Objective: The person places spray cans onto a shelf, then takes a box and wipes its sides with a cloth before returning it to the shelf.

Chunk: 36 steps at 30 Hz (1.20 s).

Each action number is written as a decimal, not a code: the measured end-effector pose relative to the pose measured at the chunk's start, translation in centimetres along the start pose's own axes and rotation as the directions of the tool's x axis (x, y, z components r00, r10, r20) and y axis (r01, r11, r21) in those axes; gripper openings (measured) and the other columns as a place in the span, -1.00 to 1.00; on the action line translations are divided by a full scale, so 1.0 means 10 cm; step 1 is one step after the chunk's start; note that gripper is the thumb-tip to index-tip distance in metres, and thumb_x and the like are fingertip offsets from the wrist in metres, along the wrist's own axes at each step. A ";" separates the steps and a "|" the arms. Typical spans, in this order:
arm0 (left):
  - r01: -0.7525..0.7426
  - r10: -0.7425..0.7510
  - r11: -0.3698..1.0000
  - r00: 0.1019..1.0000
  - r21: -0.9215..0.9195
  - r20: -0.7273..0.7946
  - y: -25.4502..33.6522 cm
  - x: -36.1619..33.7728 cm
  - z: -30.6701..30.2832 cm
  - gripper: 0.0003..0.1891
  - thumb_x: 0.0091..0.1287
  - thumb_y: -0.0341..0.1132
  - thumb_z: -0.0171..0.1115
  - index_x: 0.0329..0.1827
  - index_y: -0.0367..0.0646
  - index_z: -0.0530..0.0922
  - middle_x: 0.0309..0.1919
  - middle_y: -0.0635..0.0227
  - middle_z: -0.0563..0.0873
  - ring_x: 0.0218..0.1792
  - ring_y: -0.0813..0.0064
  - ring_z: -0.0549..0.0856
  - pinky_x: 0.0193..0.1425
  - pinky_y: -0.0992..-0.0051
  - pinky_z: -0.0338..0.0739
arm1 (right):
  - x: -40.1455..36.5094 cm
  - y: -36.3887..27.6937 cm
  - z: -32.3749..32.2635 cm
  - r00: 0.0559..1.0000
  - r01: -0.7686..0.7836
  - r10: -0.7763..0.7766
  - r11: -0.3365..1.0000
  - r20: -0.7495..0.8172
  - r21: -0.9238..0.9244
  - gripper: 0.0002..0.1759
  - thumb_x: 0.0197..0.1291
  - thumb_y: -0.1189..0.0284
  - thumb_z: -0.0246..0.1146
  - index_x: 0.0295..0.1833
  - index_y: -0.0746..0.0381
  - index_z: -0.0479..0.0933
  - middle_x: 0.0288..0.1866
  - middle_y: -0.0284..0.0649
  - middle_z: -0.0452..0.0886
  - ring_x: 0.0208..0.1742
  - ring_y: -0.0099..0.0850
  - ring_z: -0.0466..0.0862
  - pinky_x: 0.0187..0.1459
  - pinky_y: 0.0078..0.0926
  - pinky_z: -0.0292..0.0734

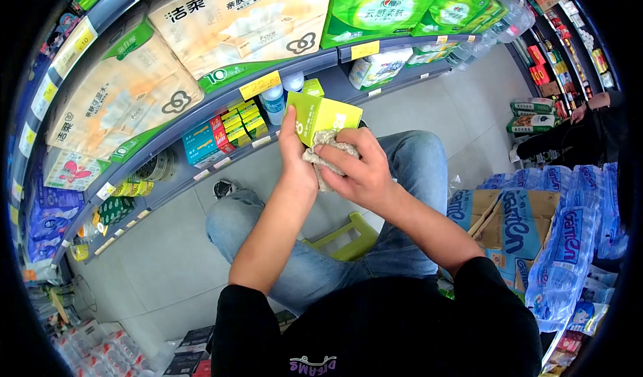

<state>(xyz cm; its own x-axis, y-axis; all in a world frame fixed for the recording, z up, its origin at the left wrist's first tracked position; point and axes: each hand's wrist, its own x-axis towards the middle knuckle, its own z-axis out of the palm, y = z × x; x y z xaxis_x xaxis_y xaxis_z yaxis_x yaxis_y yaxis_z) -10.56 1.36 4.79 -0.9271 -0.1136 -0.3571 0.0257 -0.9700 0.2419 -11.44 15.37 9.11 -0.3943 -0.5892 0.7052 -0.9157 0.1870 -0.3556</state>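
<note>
My left hand (293, 150) is closed around the left side of a yellow-green box (309, 113), which is tilted in front of my knees. A crumpled greyish cloth (329, 144) is bunched in my right hand (367, 169), whose fingers press it against the lower part of the box. The cloth hides some of the box's near face. Just beyond the box, a blue-and-white bottle (273, 103) stands on the lower shelf, beside small yellow-green boxes (244, 121) and blue boxes (202, 144).
Large tissue packs (241, 25) fill the upper shelf (321, 62). Between my legs is a green stool (355, 239). Wrapped bottled-water packs (559, 263) and a cardboard carton (522, 223) stand at right. Another person's dark-clothed leg (552, 136) shows at far right.
</note>
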 end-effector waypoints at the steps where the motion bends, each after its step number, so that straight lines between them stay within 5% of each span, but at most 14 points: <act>1: -0.014 0.014 1.000 1.000 0.005 -0.003 0.00 0.00 0.01 -0.49 0.58 0.19 0.03 0.17 -0.07 0.62 -0.04 0.23 0.79 -0.05 0.21 0.80 0.08 0.18 0.73 | 0.00 0.00 0.00 1.000 -0.001 0.001 1.000 -0.002 -0.003 -0.43 -0.12 0.55 0.58 0.14 0.13 0.74 0.02 -0.10 0.54 -0.13 -0.11 0.62 -0.11 -0.21 0.61; 22: 0.033 -0.032 0.999 0.999 0.036 -0.004 -0.03 0.05 0.00 -0.40 0.60 0.20 -0.06 0.29 -0.14 0.59 0.11 0.14 0.77 0.07 0.13 0.78 0.24 0.12 0.67 | -0.11 0.09 -0.05 1.000 0.002 0.000 0.995 -0.025 0.097 -0.55 -0.16 0.53 0.57 -0.03 0.16 0.76 0.00 -0.10 0.58 -0.10 -0.12 0.66 -0.08 -0.24 0.63; 28: 0.066 -0.060 0.997 0.990 -0.050 0.126 -0.07 0.00 0.05 -0.47 0.61 0.14 0.00 0.33 -0.08 0.57 0.16 0.26 0.75 0.16 0.20 0.75 0.29 0.13 0.66 | -0.35 0.05 -0.45 0.945 -0.182 0.214 0.972 -0.247 0.146 -0.62 -0.07 0.59 0.51 -0.04 0.24 0.76 0.02 -0.06 0.60 -0.04 -0.23 0.67 -0.04 -0.36 0.63; 32: 0.062 -0.038 0.993 0.973 -0.101 0.227 -0.15 -0.08 0.09 -0.48 0.61 0.12 0.06 0.39 -0.06 0.54 0.23 0.26 0.72 0.21 0.22 0.73 0.32 0.13 0.64 | -0.58 0.02 -0.77 0.746 -0.482 0.532 0.847 -0.401 0.225 -0.66 0.10 0.60 0.45 0.05 0.31 0.70 0.04 -0.07 0.59 0.03 -0.28 0.64 0.09 -0.38 0.57; 35: 0.033 0.000 0.992 0.965 -0.122 0.262 -0.32 -0.26 0.10 -0.44 0.60 0.14 0.07 0.42 -0.07 0.51 0.29 0.24 0.69 0.27 0.18 0.70 0.35 0.12 0.63 | -0.62 -0.14 -0.92 0.653 -0.513 0.630 0.777 -0.420 0.366 -0.65 0.18 0.60 0.43 0.11 0.33 0.67 0.07 -0.08 0.57 0.06 -0.28 0.62 0.15 -0.39 0.53; 36: 0.030 0.011 0.990 0.959 -0.140 0.284 -0.37 -0.35 0.11 -0.44 0.60 0.15 0.07 0.43 -0.07 0.50 0.31 0.23 0.68 0.28 0.17 0.70 0.36 0.11 0.62 | -0.64 -0.19 -0.95 0.687 -0.468 0.594 0.803 -0.419 0.370 -0.64 0.19 0.59 0.44 0.12 0.33 0.67 0.08 -0.07 0.57 0.06 -0.27 0.62 0.13 -0.38 0.54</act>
<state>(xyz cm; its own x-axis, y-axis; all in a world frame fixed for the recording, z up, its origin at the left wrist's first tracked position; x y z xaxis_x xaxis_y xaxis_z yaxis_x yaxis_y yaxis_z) -7.83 5.57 6.17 -0.9948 -0.0581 -0.0833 0.0494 -0.9935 0.1024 -7.93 26.22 11.10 -0.8471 0.0354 0.5302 -0.5216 0.1351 -0.8424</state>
